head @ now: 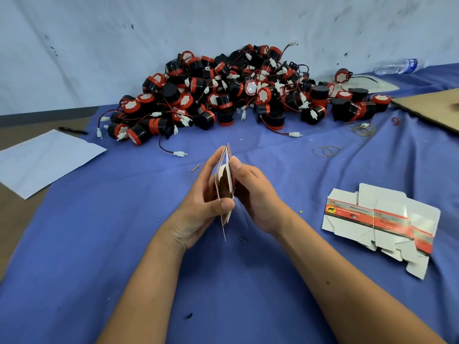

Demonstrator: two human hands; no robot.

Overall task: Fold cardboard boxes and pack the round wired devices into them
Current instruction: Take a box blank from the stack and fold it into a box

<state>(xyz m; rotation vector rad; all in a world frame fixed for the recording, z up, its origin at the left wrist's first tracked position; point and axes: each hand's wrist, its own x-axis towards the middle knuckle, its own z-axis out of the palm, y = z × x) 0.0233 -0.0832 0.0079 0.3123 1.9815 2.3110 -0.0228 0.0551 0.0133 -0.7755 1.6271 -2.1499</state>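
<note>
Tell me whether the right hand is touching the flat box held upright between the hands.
Touching. The head view shows the right hand with its thumb pressed against the flat box, opposite the left hand.

box print: blurred | cardboard sheet: cut off at right edge

Left hand and right hand pinch a flat carton edge-on above blue cloth. Device pile behind; flat cartons stack at right.
</note>
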